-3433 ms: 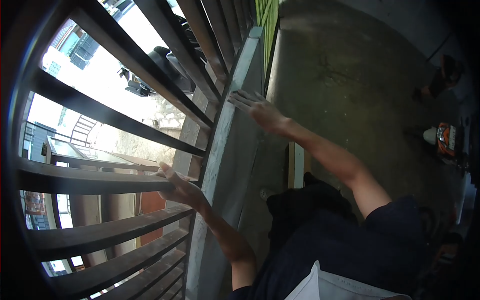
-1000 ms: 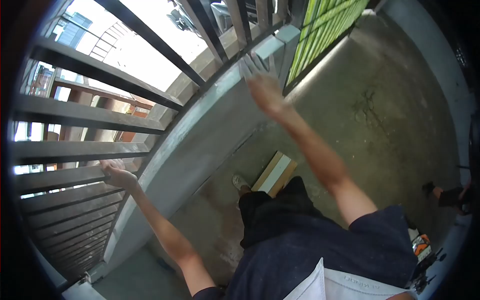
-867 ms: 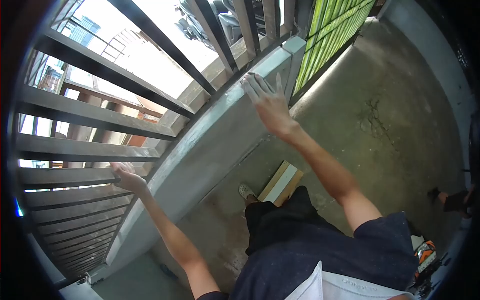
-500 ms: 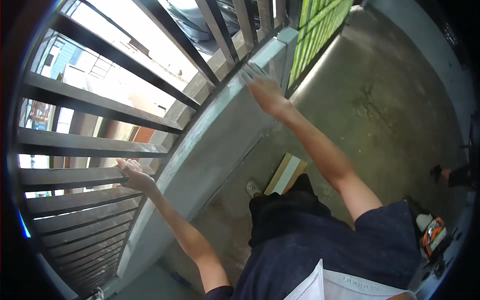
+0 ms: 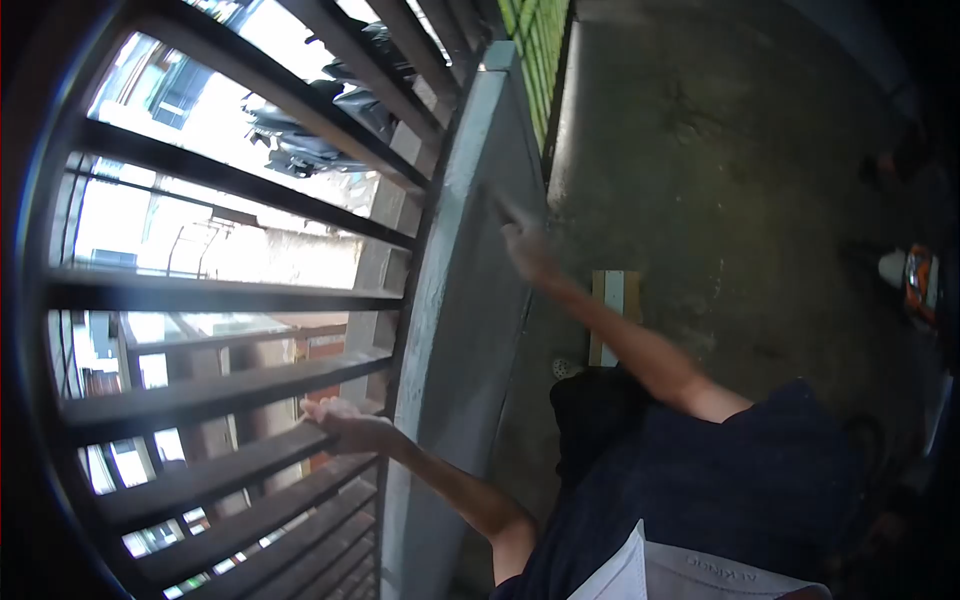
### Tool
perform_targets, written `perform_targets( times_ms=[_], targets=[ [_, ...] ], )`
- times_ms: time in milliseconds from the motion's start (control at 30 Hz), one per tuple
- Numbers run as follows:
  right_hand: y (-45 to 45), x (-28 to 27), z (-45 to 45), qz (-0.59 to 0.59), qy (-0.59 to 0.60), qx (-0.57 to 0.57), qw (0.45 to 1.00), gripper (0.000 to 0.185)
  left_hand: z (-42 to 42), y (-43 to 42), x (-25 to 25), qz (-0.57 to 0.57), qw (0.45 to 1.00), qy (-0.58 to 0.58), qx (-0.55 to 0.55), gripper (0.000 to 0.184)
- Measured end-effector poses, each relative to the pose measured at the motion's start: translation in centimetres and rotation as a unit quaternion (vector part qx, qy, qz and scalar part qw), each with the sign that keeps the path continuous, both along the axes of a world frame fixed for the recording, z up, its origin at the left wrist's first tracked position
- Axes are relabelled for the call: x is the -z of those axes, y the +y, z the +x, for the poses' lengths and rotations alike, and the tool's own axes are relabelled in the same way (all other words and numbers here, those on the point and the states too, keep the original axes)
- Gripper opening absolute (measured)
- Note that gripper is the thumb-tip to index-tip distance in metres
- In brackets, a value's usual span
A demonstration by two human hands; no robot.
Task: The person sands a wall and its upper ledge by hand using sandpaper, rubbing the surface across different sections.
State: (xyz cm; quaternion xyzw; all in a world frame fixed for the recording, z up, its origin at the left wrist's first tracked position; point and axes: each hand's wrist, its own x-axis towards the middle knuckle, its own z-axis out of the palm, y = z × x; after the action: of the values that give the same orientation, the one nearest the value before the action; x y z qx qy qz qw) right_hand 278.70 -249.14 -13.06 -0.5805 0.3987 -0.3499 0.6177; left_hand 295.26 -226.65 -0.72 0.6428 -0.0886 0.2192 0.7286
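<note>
My left hand (image 5: pixel 352 428) is wrapped round a dark railing bar (image 5: pixel 215 480), just above the low wall. My right hand (image 5: pixel 525 245) hangs in front of the inner face of the grey wall (image 5: pixel 475 300), below its pale, worn top ledge (image 5: pixel 440 235). Motion smears its fingers, which point up toward the ledge. Whether they hold anything is unclear.
Green slats (image 5: pixel 535 65) stand beyond the wall's far end. A long board with a white stripe (image 5: pixel 615 300) lies on the concrete floor (image 5: pixel 690 200) near a speckled shoe (image 5: pixel 565 369). An orange and white object (image 5: pixel 920 285) is at the right.
My right hand has come down from the wall's top ledge to in front of its inner face. My left hand still grips a bar. The view has turned and darkened.
</note>
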Motion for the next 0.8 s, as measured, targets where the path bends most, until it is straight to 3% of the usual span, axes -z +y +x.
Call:
perform_targets(
  times_ms=[33, 133, 233, 333, 400, 467, 533, 567, 633, 700, 800],
  targets=[
    [2.8, -1.3, 1.2, -0.025, -0.107, -0.003, 0.994, 0.062, -0.5, -0.7, -0.7, -0.004, 1.000, -0.006, -0.029, 0.025],
    [10.3, -1.2, 6.5, -0.070, -0.072, 0.103, 0.990, 0.065, 0.1, 0.2, -0.3, 0.028, 0.999, 0.002, 0.022, 0.034],
    [7.7, -1.4, 7.4, -0.047, -0.159, 0.130, 0.977, 0.071, -0.1, 0.2, -0.5, 0.065, 0.995, -0.057, 0.053, 0.034],
    [-0.8, 1.9, 6.8, -0.038, -0.152, 0.122, 0.980, 0.070, 0.1, 0.5, -0.3, 0.112, 0.992, -0.054, 0.020, 0.034],
    [-3.0, 1.1, 5.9, 0.084, -0.266, 0.105, 0.955, 0.071, 0.5, 0.8, 0.0, 0.112, 0.989, -0.087, 0.039, 0.029],
    [3.9, 0.4, 6.0, 0.093, -0.251, 0.075, 0.961, 0.069, 0.2, 0.3, -0.2, 0.115, 0.989, -0.079, 0.041, 0.026],
    [10.1, -0.9, 6.7, -0.014, -0.151, 0.106, 0.983, 0.065, -0.2, -0.1, -0.7, 0.135, 0.985, -0.101, 0.024, 0.023],
    [9.4, -1.4, 6.9, -0.015, -0.151, 0.110, 0.982, 0.065, 0.1, -0.1, -0.6, 0.135, 0.985, -0.101, 0.027, 0.023],
    [6.3, -2.0, 6.8, 0.111, -0.276, 0.127, 0.946, 0.063, 0.2, 0.3, -0.4, 0.093, 0.987, -0.106, 0.081, 0.024],
    [5.3, 1.1, 7.1, 0.101, -0.278, 0.105, 0.949, 0.064, -0.9, -0.4, -0.9, 0.089, 0.993, -0.067, 0.041, 0.026],
    [2.4, 9.3, 7.8, 0.040, -0.294, 0.051, 0.953, 0.069, 0.4, 0.4, -0.2, 0.032, 0.992, -0.088, 0.085, 0.031]
  ],
)
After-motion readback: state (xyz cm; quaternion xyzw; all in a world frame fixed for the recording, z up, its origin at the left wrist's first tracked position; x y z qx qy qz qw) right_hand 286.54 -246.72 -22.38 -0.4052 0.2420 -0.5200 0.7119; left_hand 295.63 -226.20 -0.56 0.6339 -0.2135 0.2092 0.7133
